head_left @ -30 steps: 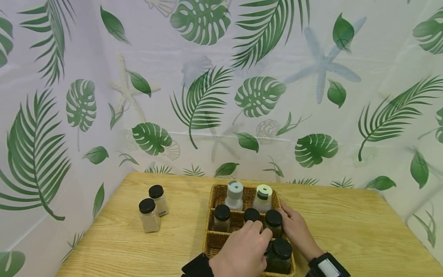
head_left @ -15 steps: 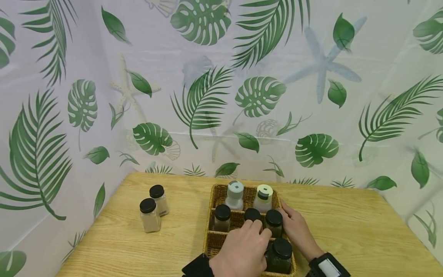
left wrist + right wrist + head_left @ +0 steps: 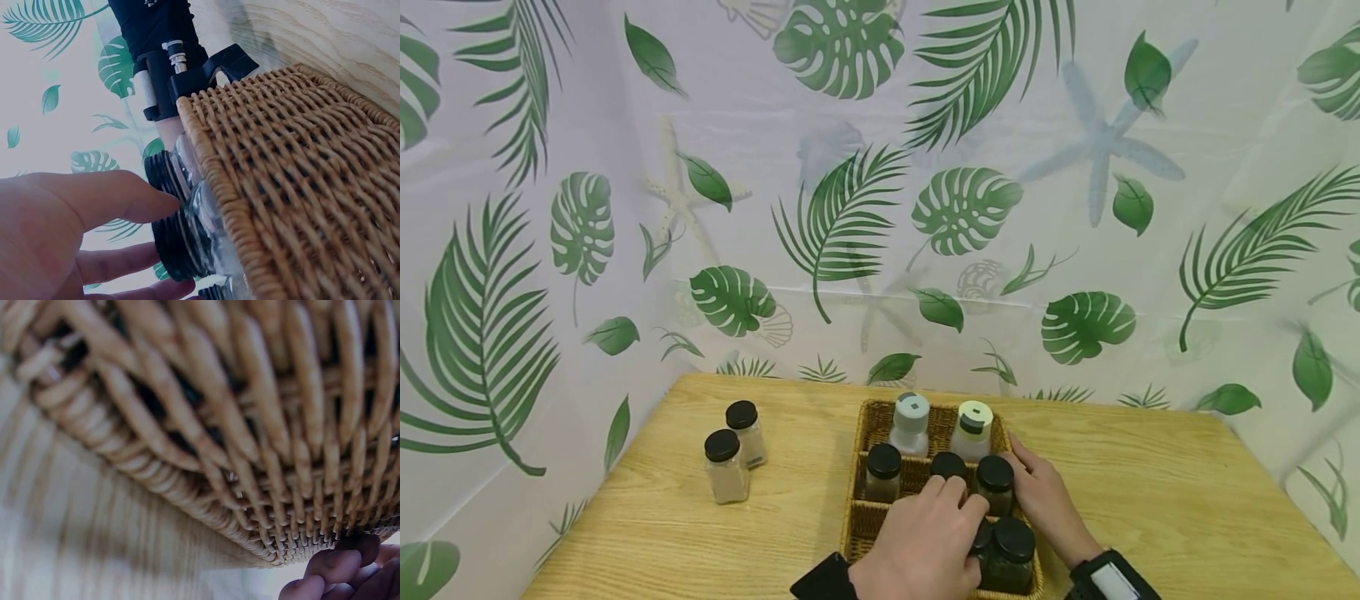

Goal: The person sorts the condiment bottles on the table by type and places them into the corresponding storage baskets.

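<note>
A wicker basket (image 3: 848,521) with compartments stands on the table, holding several lidded jars. My left hand (image 3: 917,542) reaches over its front part. In the left wrist view, that hand's thumb and fingers hold a glass jar by its black lid (image 3: 172,247); the head view partly hides this jar. Another black-lidded jar (image 3: 1013,542) stands beside it at the front right. My right hand (image 3: 1048,500) holds the basket's right side near the rim; its curled fingertips (image 3: 337,565) show beside the weave. Black-lidded jars (image 3: 883,462) (image 3: 995,475) occupy the middle row.
Two bottles, one with a pale blue cap (image 3: 912,407) and one with a pale yellow cap (image 3: 975,415), stand in the back row. Two black-lidded jars (image 3: 727,483) (image 3: 752,446) stand on the wooden table (image 3: 775,533) at left. A leaf-print sheet (image 3: 880,250) hangs behind.
The whole head view has shifted very slightly. Both hands, the basket and the jars keep nearly the same places; the left hand has moved only a little.
</note>
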### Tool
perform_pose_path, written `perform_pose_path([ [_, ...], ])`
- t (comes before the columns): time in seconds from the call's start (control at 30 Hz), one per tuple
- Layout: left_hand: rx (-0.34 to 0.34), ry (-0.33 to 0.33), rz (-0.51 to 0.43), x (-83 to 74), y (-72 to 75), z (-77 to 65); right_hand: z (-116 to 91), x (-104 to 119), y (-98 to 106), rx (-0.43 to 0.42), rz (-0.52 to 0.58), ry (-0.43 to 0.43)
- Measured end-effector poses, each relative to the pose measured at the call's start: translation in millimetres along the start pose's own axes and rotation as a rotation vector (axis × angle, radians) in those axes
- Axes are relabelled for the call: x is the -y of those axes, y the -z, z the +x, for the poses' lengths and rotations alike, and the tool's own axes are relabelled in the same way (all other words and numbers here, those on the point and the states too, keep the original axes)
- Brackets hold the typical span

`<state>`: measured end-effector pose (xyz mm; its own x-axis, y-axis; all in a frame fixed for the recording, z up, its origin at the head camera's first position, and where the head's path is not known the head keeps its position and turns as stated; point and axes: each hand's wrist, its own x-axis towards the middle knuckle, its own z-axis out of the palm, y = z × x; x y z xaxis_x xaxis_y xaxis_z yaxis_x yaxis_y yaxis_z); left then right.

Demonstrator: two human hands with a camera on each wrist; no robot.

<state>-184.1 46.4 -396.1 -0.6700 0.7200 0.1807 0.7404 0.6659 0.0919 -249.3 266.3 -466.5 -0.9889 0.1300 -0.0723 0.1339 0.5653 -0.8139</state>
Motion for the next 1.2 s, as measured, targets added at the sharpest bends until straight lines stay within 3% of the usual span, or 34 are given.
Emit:
perform_pose_path([
  [0.23, -0.067, 0.07, -0.07, 10.8, 10.9, -11.8, 0.4, -0.5, -0.2, 0.01, -0.013, 0.007],
  [0.47, -0.203, 0.123, -0.117, 31.0, 17.3, -26.0, 1.3, 0.1, -0.1, 0.022, -0.019, -0.008],
  [0.63, -0.217, 0.178, -0.14, 43.0, 20.8, -37.4, 0.9, -0.1, -0.7, 0.022, -0.018, -0.008],
  [0.93, -0.224, 0.283, -0.147, 61.4, 24.3, -59.3, 1.2, -0.3, -1.0, 0.027, -0.004, -0.012],
  [1.2, -0.328, 0.334, -0.055, 81.9, 20.4, -76.6, 2.2, -0.3, -2.2, 0.017, -0.009, -0.005],
])
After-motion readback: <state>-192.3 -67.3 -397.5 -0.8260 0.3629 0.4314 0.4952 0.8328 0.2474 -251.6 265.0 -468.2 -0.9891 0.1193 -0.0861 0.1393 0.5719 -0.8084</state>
